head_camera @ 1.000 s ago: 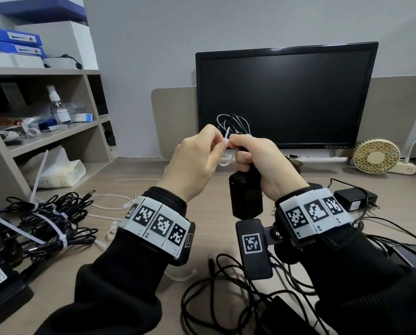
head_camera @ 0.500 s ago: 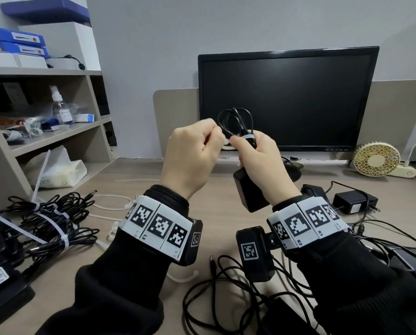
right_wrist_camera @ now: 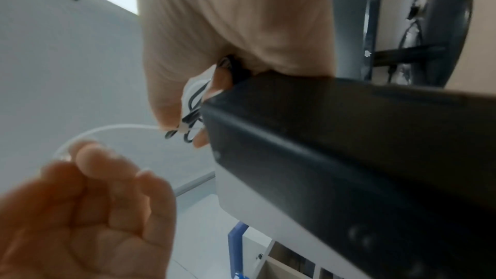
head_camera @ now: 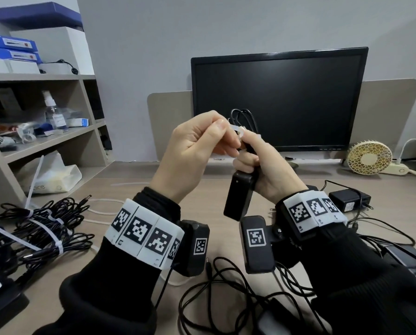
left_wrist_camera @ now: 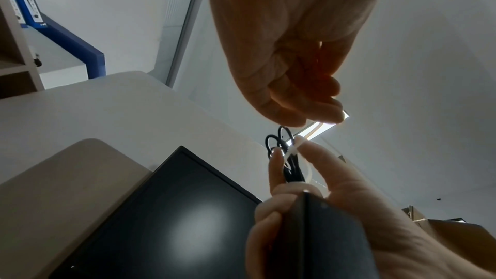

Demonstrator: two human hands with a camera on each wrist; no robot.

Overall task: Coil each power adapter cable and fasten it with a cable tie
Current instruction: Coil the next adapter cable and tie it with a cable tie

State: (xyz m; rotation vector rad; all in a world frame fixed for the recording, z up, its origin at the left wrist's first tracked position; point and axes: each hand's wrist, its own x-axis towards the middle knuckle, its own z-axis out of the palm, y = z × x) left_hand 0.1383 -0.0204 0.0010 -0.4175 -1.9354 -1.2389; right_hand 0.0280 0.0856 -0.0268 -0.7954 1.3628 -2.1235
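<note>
My right hand holds a black power adapter above the desk, curled round its top and the base of its coiled cable. The cable's loops stick up above the fingers. A white cable tie circles the coil. My left hand pinches the tie's tail just left of the coil. In the right wrist view the tail arcs from the tie's head to my left hand's fingertips, beside the adapter. The left wrist view shows the tie's head against the cable.
Several tied cable bundles lie at the left of the desk, with loose white ties beside them. Untied cables sprawl at the front and another adapter at the right. A monitor, a fan and shelves stand behind.
The adapter swung out tilted and now hangs nearly upright again. The tie's tail now shows between the two hands, with my left hand pinching it.
</note>
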